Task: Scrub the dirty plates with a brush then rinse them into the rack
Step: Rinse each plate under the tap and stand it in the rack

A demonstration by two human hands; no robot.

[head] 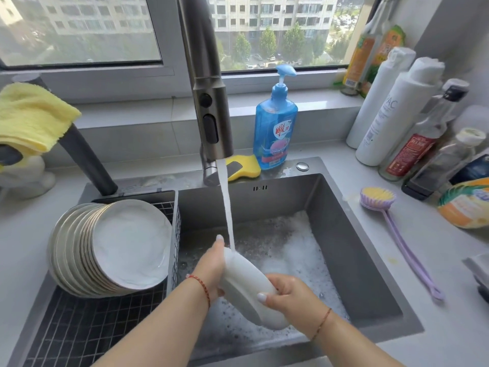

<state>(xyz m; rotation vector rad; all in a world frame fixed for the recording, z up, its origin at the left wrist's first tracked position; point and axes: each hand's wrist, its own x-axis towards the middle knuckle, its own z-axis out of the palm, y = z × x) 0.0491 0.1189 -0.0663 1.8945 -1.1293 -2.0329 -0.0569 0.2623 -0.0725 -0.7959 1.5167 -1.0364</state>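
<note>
A white plate is held on edge over the foamy sink, under the stream of water from the faucet. My left hand grips its left rim and my right hand grips its right rim. Several white plates lean stacked in the black wire rack on the left side of the sink. The purple long-handled brush lies on the counter to the right of the sink, untouched.
A blue dish soap bottle and a yellow sponge sit behind the sink. Several bottles crowd the right back counter. A yellow cloth hangs at the left. Foam covers the sink bottom.
</note>
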